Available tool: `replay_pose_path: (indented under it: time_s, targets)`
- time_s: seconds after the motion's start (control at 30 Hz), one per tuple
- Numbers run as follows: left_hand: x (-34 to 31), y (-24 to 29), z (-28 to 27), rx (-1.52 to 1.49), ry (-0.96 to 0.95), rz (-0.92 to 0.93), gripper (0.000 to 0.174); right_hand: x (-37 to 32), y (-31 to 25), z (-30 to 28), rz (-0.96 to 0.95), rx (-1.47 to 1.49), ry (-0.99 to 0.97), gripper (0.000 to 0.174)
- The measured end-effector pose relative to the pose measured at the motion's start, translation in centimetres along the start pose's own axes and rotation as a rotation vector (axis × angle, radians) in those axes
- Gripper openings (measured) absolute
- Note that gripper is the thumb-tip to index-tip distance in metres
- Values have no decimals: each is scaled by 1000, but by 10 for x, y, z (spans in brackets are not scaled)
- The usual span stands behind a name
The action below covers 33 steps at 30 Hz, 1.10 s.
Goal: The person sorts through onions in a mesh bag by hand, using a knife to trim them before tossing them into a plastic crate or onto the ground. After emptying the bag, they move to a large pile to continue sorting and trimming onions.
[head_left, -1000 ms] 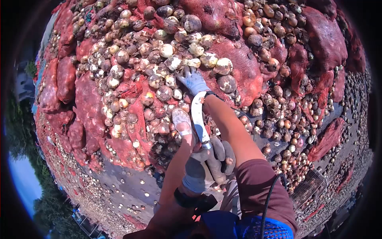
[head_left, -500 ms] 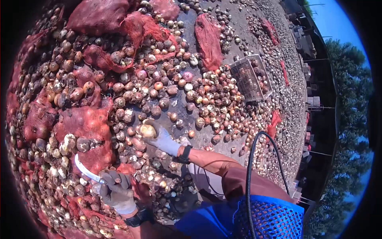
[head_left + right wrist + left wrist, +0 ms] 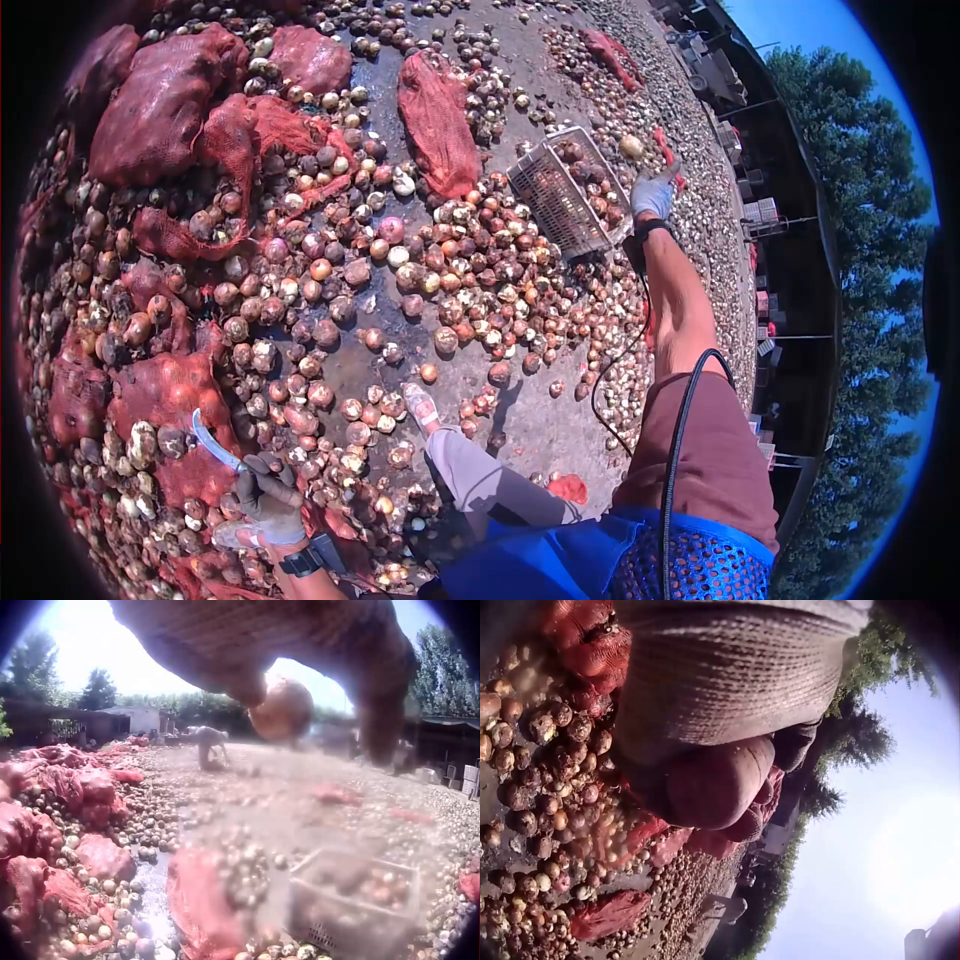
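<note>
My right hand point(image 3: 655, 192), in a pale glove, reaches out at the far side of the plastic crate point(image 3: 545, 205). A peeled-looking onion point(image 3: 631, 147) is in the air just beyond its fingers, with a gap between them in the head view. From the right wrist, that onion point(image 3: 283, 710) overlaps a fingertip, and the fingers are spread. My left hand point(image 3: 265, 510), in a dirty grey glove, grips a knife with a curved blade point(image 3: 212, 440), low over the onion heap. In the left wrist view the glove point(image 3: 735, 682) fills the top and hides the knife.
Red mesh sacks point(image 3: 165, 105) and loose onions point(image 3: 480, 270) cover the ground at left and around the crate. A flat red sack point(image 3: 438, 125) lies behind. My shoe point(image 3: 420, 405) stands among onions. Another person point(image 3: 208, 742) bends far off. A black cable point(image 3: 680, 430) loops along my right arm.
My right hand gripped an onion low by the heap, then swung out past the crate and let it go. The view turned right. My left hand keeps the knife.
</note>
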State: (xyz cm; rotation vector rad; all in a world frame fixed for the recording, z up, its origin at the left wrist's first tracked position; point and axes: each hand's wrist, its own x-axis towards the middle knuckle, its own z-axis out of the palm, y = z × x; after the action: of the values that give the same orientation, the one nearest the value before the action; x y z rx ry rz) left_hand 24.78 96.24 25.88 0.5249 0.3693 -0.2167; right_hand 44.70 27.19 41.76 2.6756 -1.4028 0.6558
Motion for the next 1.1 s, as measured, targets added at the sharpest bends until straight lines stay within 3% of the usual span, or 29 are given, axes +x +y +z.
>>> replay_pose_path:
  time_s: [0.03, 0.07, 0.1, 0.13, 0.17, 0.2, 0.27, 0.3, 0.33, 0.37, 0.43, 0.5, 0.53, 0.6, 0.67, 0.73, 0.77, 0.83, 0.9, 1.0, 1.1]
  targets:
    - [0, -2, -1, 8, 0, -11, 26, -12, 0, 18, -40, 24, -50, 75]
    - [1, -6, 11, -11, 69, -9, 25, -33, 22, 57, -396, 128, 33, 67]
    - [5, -8, 6, -79, 20, -24, 27, -79, 0, 49, -237, 59, -342, 59]
    - [7, -10, 7, -97, 5, -35, 28, -116, 28, 95, -517, 103, -312, 51]
    - [4, -10, 10, -112, 12, -24, 28, -173, 16, 91, -492, 19, -616, 46]
    - [3, -11, 6, -128, -28, -57, 29, -225, 6, 90, -645, -65, -841, 45]
    - [-7, -7, 1, -175, 55, -116, 32, -328, 6, 107, -1006, -190, -1042, 45]
    - [-10, -3, 4, -80, 15, -81, 35, -375, -6, 102, -1139, -153, -1168, 46]
    - [-16, 3, 13, -132, 108, -141, 37, -419, -6, 115, -1285, -80, -1246, 47]
    - [-18, 9, 2, -75, 25, -139, 35, -461, -27, 109, -1350, -178, -1367, 49]
    - [-24, 22, -2, -13, -2, -160, 38, -534, -62, 99, -1536, -78, -1390, 53]
    - [-29, 32, -9, 48, 36, -62, 39, -604, -62, 151, -1559, 111, -1543, 54]
    - [-35, 41, -13, 25, 49, -52, 39, -632, -77, 159, -1428, 257, -1705, 53]
    - [-47, 60, -23, -21, 68, -26, 39, -686, -151, 128, -1479, 353, -1682, 52]
    - [-55, 80, -29, -147, 71, 51, 38, -741, -213, 115, -1401, 404, -1768, 59]
    - [-64, 98, -41, -253, 69, 104, 39, -793, -262, 110, -1586, 442, -1568, 69]
    - [-67, 107, -46, -310, 43, 145, 39, -807, -300, 77, -1977, 365, -1046, 72]
    - [-73, 125, -56, -416, -10, 226, 39, -846, -354, 48, -1937, 505, -1032, 84]
    - [-86, 145, -67, -453, 12, 261, 38, -888, -399, 42, -1994, 444, -880, 87]
    - [-100, 172, -79, -452, 126, 349, 38, -939, -445, 51, -2000, 547, -727, 67]
    - [-109, 186, -89, -535, 184, 374, 38, -974, -468, 73, -2044, 426, -713, 67]
